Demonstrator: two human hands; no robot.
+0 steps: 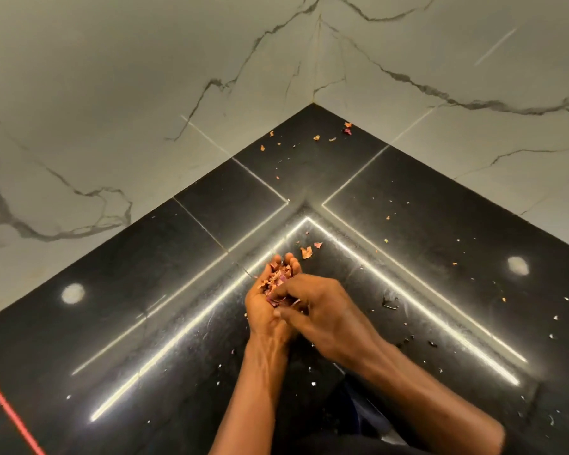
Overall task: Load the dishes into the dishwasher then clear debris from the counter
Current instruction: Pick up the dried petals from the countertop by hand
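Peel scraps (306, 252) on black counter (440, 224)

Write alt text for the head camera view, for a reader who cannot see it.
A person's cupped left hand holds a pile of reddish-brown papery peel scraps over a glossy black stone counter, while the right hand reaches its fingers into the pile. More loose scraps lie scattered toward the corner where white veined marble walls meet.

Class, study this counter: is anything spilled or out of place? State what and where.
Yes: peel scraps lie scattered over the black counter: some in the far corner, two just beyond the left hand, which cups a gathered pile, and pale specks to the right.
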